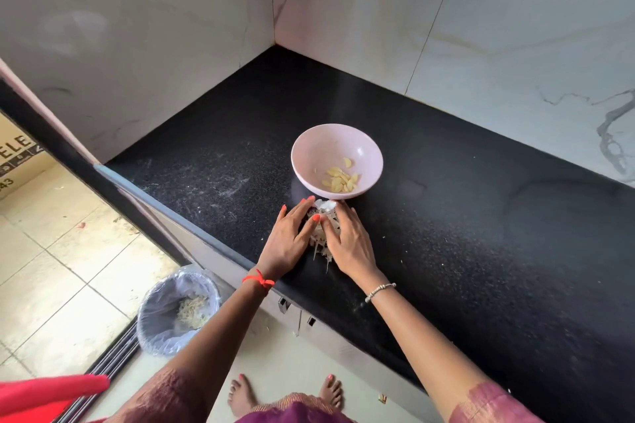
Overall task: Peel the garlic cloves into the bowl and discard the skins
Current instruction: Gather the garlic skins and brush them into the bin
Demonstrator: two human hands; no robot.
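Note:
A pale pink bowl (309, 151) stands on the black counter (446, 216) with several peeled garlic cloves (340, 178) in it. Just in front of the bowl lies a heap of papery garlic skins (323, 233). My left hand (290, 237) lies against the heap's left side with straight fingers. My right hand (350, 240) lies against its right side, fingers also straight. The two hands flank the skins and partly cover them.
A small bin (161, 319) lined with a plastic bag stands on the floor below the counter's front edge, with garlic skins inside. Marble walls close the counter at the back and left. Scraps of skin dot the counter (402, 261). My bare feet (240, 395) show below.

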